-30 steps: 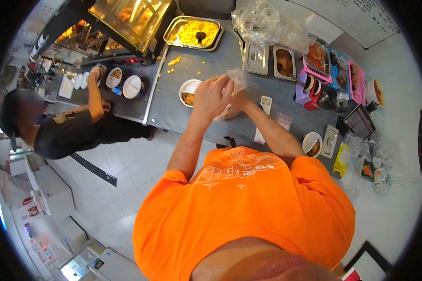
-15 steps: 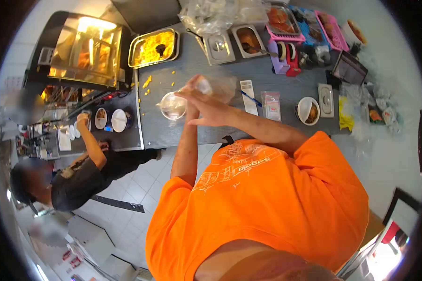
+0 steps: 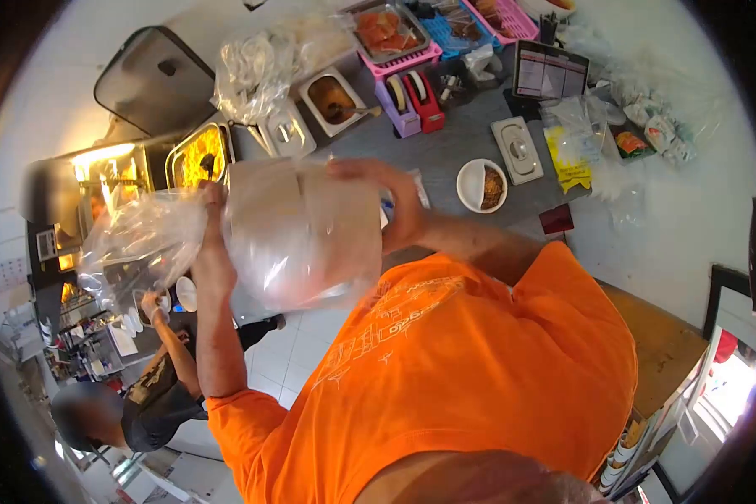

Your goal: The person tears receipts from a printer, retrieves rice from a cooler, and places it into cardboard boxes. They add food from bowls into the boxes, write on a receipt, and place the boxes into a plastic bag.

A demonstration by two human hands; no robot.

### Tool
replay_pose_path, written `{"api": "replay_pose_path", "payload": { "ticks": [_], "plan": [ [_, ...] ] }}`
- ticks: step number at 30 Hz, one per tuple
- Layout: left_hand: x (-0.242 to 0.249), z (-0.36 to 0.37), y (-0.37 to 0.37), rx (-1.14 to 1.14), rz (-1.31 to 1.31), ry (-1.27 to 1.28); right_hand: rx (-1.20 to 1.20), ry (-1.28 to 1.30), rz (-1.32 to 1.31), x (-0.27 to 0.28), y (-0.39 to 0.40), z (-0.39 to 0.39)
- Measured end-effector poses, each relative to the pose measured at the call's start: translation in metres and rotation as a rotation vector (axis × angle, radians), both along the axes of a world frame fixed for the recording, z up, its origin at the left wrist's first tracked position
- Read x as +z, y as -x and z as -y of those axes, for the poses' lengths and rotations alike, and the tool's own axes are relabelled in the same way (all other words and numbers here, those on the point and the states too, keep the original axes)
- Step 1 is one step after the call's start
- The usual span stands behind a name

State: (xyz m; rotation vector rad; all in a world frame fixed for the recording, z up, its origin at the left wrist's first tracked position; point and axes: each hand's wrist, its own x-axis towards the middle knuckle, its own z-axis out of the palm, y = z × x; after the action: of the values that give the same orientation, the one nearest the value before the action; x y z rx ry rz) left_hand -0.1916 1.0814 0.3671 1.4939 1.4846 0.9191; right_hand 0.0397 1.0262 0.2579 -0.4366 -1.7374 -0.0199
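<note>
A large pale bundle in clear plastic (image 3: 302, 235) is held up close to the camera, between my two hands. My left hand (image 3: 214, 252) presses along its left side, with a loose clear plastic bag (image 3: 143, 244) hanging out to the left of it. My right hand (image 3: 395, 202) wraps round the bundle's upper right edge. Behind it lies the grey counter (image 3: 445, 160), mostly covered from view at the centre. A round bowl with brown food (image 3: 482, 186) stands to the right of my right hand.
Metal trays hold yellow food (image 3: 200, 155) and brown sauce (image 3: 332, 101). Tape dispensers (image 3: 410, 101), a lidded tray (image 3: 517, 149), a tablet (image 3: 550, 71) and a yellow packet (image 3: 568, 157) stand along the counter. A co-worker (image 3: 164, 412) is at the lower left, reaching towards bowls.
The large bundle has come into view, held between my hands, which were together over the counter. The view has turned. The clear plastic bag now hangs at the left.
</note>
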Motion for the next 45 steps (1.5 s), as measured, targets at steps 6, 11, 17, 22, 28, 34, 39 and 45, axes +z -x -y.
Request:
{"api": "replay_pose_path", "payload": {
  "ticks": [6, 11, 17, 22, 28, 34, 39, 45],
  "plan": [
    [-0.020, 0.014, -0.008, -0.081, -0.279, 0.019, 0.864, 2.191, -0.420, -0.037, -0.046, -0.003],
    [-0.059, 0.043, -0.012, -0.100, -0.555, 0.079, -0.616, 0.989, -0.242, -0.137, -0.209, -0.134],
    [-0.219, 0.093, 0.012, 0.341, -0.371, 0.192, -0.836, 1.371, 0.997, -0.161, -0.249, -0.174],
    [-0.286, 0.102, 0.017, 0.456, -0.242, 0.287, -0.834, 1.403, 0.823, -0.088, -0.265, -0.144],
    [-0.299, 0.113, 0.017, 0.499, -0.213, 0.142, -1.075, 1.531, 0.776, -0.094, -0.336, -0.131],
    [-0.202, 0.115, -0.043, 0.156, -1.223, -0.080, -0.974, 1.271, 0.838, -0.097, -0.281, -0.155],
    [-0.212, 0.119, -0.032, 0.207, -0.522, 0.214, -0.785, 1.372, 0.854, -0.196, -0.247, -0.192],
    [-0.223, 0.138, -0.011, 0.212, -0.390, 0.163, -0.794, 1.580, 1.025, -0.197, -0.242, -0.206]
  ]
}}
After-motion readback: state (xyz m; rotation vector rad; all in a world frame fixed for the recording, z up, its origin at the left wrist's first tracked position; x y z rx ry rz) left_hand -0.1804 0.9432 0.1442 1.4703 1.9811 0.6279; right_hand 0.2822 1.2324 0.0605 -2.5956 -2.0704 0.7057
